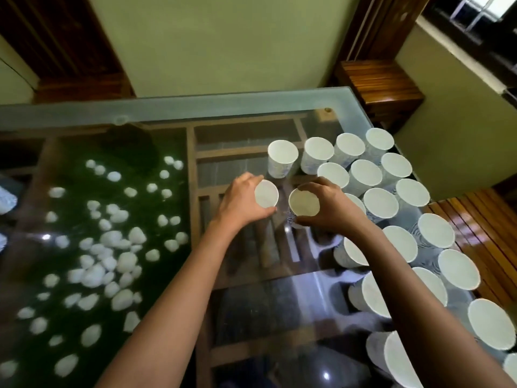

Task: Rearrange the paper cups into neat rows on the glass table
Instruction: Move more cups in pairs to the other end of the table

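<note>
Several white paper cups with blue patterned sides stand upright on the glass table [167, 110], most of them packed in rows along its right side [380, 204]. My left hand [240, 203] grips one cup [266, 193] round its rim near the table's middle. Just to the right of it, my right hand [333, 208] grips another cup [304, 202] the same way. A single cup [282, 157] stands just beyond my hands, left of the far row. My right forearm hides parts of some near cups.
Under the glass on the left lie white pebbles on dark green [112, 247], and a wooden frame [193, 175] shows through the middle. A wall runs behind the table. A wooden stool [380, 88] stands at the far right corner, wooden slats [481, 228] along the right.
</note>
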A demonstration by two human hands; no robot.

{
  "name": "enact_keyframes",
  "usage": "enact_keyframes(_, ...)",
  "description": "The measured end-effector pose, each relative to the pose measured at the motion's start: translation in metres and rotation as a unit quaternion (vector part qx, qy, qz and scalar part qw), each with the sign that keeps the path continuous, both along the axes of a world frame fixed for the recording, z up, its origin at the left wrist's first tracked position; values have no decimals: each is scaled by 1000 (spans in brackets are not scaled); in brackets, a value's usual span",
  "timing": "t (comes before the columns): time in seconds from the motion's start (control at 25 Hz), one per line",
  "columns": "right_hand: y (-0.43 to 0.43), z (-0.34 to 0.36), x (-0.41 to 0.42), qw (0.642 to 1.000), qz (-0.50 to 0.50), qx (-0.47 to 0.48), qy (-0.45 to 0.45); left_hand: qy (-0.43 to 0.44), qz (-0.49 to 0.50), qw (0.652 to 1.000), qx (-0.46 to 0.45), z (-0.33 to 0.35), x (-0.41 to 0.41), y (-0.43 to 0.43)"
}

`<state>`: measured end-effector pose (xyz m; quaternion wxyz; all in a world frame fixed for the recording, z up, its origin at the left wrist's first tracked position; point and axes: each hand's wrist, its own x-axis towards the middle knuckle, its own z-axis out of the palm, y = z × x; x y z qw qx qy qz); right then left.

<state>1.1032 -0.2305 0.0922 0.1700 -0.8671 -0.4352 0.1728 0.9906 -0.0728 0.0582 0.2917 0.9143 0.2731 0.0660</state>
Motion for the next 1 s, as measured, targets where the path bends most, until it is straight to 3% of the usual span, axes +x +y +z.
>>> enact_keyframes(0.32, -30, -9, 6, 996, 80, -9, 22, -1, -26, 999, -18, -11, 66, -23)
enact_keyframes(0.52, -34, -15, 8, 996, 81, -16, 31, -25, -20, 999, -35, -13, 77, -30)
enact_keyframes(1.0, -32, -17, -20, 998, 67, -5, -13, -107, 36, 993, -35, -10, 5, -30)
